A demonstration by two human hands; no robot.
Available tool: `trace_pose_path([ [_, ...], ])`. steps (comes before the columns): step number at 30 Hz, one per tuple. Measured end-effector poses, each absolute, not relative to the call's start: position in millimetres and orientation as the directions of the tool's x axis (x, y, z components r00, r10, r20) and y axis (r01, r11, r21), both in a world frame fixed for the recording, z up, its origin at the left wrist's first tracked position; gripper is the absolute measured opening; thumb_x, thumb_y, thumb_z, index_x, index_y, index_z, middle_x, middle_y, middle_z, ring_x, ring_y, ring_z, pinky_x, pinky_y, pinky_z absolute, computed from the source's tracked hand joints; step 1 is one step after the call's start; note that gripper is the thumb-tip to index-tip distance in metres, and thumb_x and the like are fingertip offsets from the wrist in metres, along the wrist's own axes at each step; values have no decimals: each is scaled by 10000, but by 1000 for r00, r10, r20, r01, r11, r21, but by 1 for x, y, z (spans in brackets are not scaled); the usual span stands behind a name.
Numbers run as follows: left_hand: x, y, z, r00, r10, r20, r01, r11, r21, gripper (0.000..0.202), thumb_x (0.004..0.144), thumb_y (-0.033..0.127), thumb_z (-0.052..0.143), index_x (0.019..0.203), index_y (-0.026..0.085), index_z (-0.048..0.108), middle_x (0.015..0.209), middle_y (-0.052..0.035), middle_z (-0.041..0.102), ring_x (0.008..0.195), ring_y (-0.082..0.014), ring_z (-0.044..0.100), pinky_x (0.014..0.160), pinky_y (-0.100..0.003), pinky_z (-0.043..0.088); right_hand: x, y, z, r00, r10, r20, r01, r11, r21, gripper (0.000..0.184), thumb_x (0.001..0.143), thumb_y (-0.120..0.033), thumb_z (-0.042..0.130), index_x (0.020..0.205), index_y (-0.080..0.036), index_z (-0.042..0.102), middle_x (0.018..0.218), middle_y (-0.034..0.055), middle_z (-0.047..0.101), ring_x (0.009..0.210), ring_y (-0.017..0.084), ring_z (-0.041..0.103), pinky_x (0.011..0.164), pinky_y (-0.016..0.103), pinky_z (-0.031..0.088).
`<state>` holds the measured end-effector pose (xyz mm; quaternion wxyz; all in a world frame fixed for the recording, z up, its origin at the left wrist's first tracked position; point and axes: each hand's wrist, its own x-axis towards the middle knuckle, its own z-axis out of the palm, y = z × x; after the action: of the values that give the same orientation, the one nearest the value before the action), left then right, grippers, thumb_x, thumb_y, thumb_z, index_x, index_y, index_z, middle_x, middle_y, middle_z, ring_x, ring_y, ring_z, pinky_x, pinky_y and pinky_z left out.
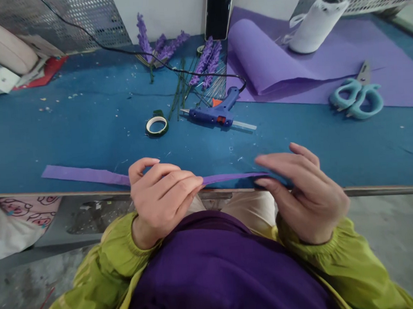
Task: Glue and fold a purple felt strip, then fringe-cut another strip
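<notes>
A long purple foam strip [85, 174] lies along the near edge of the blue table [68, 135]. My left hand [160, 197] pinches the strip between thumb and fingers near its middle. My right hand [299, 190] holds the strip's right end, thumb under and fingers over it. Between the two hands the strip is stretched taut and seen edge-on. Both sleeves are yellow-green.
A blue glue gun [218, 112] and a roll of green tape [156, 126] lie mid-table. Behind them are purple lavender-like stems [208, 61] and green wires. A purple foam sheet [291, 60], teal scissors [357, 96] and a white roll [315, 24] are at the right.
</notes>
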<state>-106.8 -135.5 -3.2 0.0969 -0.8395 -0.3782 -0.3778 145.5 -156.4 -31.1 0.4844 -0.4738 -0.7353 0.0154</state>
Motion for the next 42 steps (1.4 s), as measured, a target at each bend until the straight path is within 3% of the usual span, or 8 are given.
trace_pose_path([
  [3,-103,-135,-4,434,556,709,700,-703,123,87,867,178,725,835,256,704,789,75,780,727,-142,684,895,-401,368,141,-157,-27,-53,706,706,741,502,-446,808,841,-312,752,1543,-249,357,1248,124,703,1119,293,688,1088,506,452],
  [9,-91,-139,-8,475,522,709,659,-744,106,87,890,181,697,922,259,717,875,85,791,786,-125,694,940,-391,369,118,-156,-19,-395,515,761,793,610,-1,154,860,-189,729,1004,-239,710,902,-45,783,1091,217,701,1208,500,265],
  [16,-109,-135,-4,510,493,705,724,-688,-43,57,880,253,731,931,249,705,842,84,793,746,-137,713,912,-397,382,140,-154,-22,-458,401,793,780,610,141,284,778,-74,756,1003,-247,752,841,-61,776,1003,211,728,1205,495,255],
  [23,-122,-129,-5,483,497,721,739,-673,-31,95,840,192,754,869,260,694,806,82,788,715,-153,708,880,-402,395,158,-155,-27,-434,442,785,818,559,138,308,774,-77,750,1043,-225,735,837,-41,776,990,235,727,1234,488,225],
  [28,-113,-134,-4,480,499,722,725,-689,-5,96,845,168,741,868,253,704,814,79,787,736,-146,707,903,-401,393,145,-153,-26,-376,441,815,869,473,146,428,775,-246,793,1192,-187,713,951,-3,784,1122,250,685,1268,429,159],
  [31,-110,-135,-4,508,483,713,699,-715,-14,96,850,161,734,893,244,711,838,76,789,760,-141,709,912,-395,394,137,-156,-22,-457,428,780,820,542,183,303,786,-165,771,1080,-230,748,922,-41,787,1091,228,700,1276,443,112],
  [37,-113,-132,-11,551,474,687,626,-779,36,88,911,172,652,953,215,716,868,19,788,769,-136,701,760,-320,479,139,-156,-23,-449,441,777,812,565,148,287,797,-81,720,992,-291,730,793,-106,766,872,189,746,1234,470,226],
  [42,-111,-134,-13,567,448,691,593,-805,35,127,906,123,626,987,174,710,887,-16,788,794,-159,711,734,-319,509,131,-155,-26,-397,495,773,836,543,81,241,845,-169,708,1060,-278,723,894,-60,783,1000,230,732,1219,505,237],
])
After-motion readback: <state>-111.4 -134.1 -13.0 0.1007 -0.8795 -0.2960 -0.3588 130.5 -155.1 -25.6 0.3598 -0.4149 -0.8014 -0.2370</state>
